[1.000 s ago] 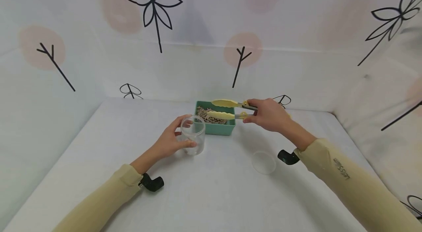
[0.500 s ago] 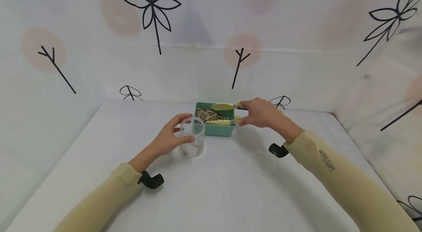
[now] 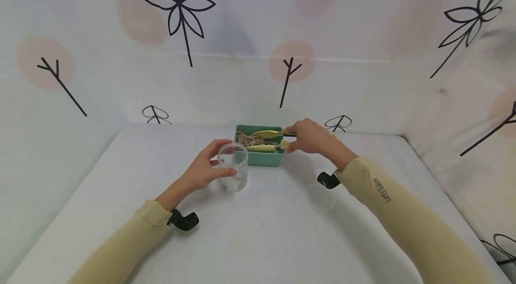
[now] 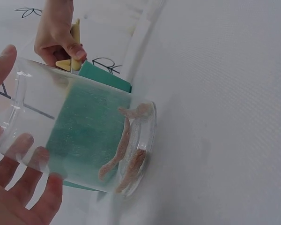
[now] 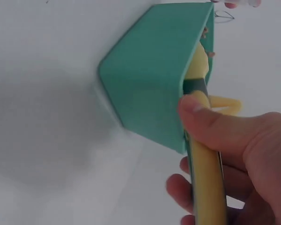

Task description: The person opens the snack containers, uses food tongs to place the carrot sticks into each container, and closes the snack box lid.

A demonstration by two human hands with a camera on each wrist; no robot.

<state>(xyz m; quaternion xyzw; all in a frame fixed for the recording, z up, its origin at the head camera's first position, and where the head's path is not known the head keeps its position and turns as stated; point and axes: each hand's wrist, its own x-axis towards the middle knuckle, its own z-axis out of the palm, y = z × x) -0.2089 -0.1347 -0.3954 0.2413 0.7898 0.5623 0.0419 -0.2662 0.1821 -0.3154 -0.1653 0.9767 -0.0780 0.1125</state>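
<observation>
My left hand point(image 3: 205, 168) grips a clear jar point(image 3: 234, 169) that stands upright on the table, thumb at the near side and fingers round the back. In the left wrist view several brownish stick-like pieces point(image 4: 119, 150) lie at the jar's bottom. My right hand point(image 3: 310, 136) holds yellow-tipped tongs point(image 3: 263, 148) by their arms. Their tips reach down into a green rectangular box point(image 3: 264, 159), spread apart over a heap of the same brownish pieces point(image 3: 247, 139). The right wrist view shows the thumb pressed on the yellow tong handle point(image 5: 207, 183); the tong tips are mostly hidden by the box wall.
A clear round lid point(image 3: 320, 199) lies flat on the white table point(image 3: 258, 239), right of the jar and below my right forearm. The box stands just behind the jar. A white patterned cloth point(image 3: 225, 91) rises behind the table's back edge.
My right hand has moved left and down, bringing the tong tips from above the box into it. The left hand and jar have stayed in place; the view has shifted slightly.
</observation>
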